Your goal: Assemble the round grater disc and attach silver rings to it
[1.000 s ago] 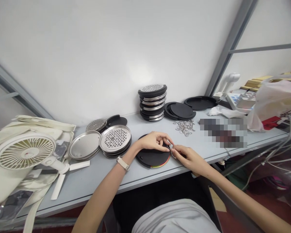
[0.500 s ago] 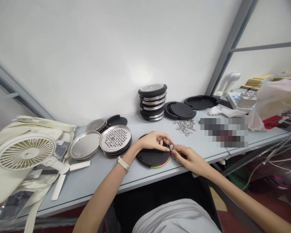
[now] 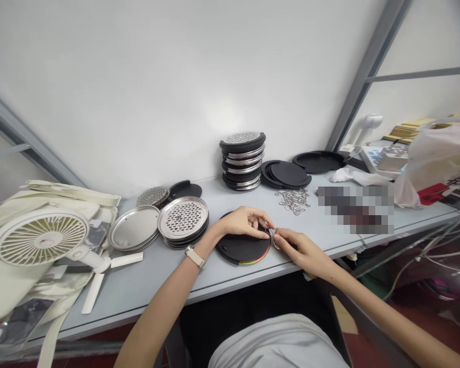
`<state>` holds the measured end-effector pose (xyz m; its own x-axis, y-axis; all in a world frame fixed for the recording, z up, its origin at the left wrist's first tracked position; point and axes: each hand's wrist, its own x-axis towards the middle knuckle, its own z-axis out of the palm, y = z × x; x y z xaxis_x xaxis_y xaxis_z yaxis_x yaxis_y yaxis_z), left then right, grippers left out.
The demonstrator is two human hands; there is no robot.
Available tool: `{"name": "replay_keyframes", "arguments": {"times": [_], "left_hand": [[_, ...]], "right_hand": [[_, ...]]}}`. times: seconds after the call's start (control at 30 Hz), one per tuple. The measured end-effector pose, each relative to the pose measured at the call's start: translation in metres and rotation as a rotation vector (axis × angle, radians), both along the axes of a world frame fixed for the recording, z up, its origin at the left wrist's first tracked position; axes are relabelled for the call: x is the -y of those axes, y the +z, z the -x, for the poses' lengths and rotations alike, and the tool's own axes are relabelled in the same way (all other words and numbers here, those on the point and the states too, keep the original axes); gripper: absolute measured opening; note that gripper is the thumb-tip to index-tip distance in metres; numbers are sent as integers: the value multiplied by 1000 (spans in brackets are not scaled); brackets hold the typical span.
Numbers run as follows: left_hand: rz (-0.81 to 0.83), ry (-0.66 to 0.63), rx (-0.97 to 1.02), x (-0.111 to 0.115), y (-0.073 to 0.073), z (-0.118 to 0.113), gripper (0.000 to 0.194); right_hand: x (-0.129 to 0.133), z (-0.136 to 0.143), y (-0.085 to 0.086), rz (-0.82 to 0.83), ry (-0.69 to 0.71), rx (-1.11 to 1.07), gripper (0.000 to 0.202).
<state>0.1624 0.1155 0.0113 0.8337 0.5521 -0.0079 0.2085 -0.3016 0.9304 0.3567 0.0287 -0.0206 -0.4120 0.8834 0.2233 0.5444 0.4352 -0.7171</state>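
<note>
A round black disc [image 3: 239, 249] with a strip of coloured edge lies near the table's front edge. Over its upper right part rests my left hand [image 3: 247, 223], fingers curled, thumb and index finger closed at the rim on something too small to make out. Just right of the rim, my right hand [image 3: 299, 250] pinches a small metal ring [image 3: 276, 245]. Behind my right hand lies a loose pile of metal rings and clips [image 3: 294, 199].
A stack of discs [image 3: 242, 161] stands against the wall, with black trays [image 3: 285, 175] beside it. Perforated metal discs [image 3: 183, 219], plain metal plates [image 3: 134, 228] and a white fan [image 3: 44, 237] are at left. A plastic bag [image 3: 437, 158] sits at right.
My right hand has shifted slightly right, and the gap between my fingertips is a little wider. My left hand stays at the disc's rim.
</note>
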Motion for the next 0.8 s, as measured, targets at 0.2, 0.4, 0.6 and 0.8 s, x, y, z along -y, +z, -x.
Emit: {"name": "replay_keyframes", "arguments": {"times": [0.2, 0.4, 0.6, 0.8], "left_hand": [[-13, -24, 14, -1, -1, 0, 38], [-11, -2, -5, -1, -1, 0, 39], [-14, -13, -23, 1, 1, 1, 38], [-11, -18, -14, 2, 2, 0, 35]], "right_hand": [[0, 0, -2, -9, -10, -1, 34], [-2, -1, -5, -1, -14, 5, 34], [-1, -2, -5, 13, -15, 4, 34], [-1, -2, -3, 5, -33, -32, 35]]}}
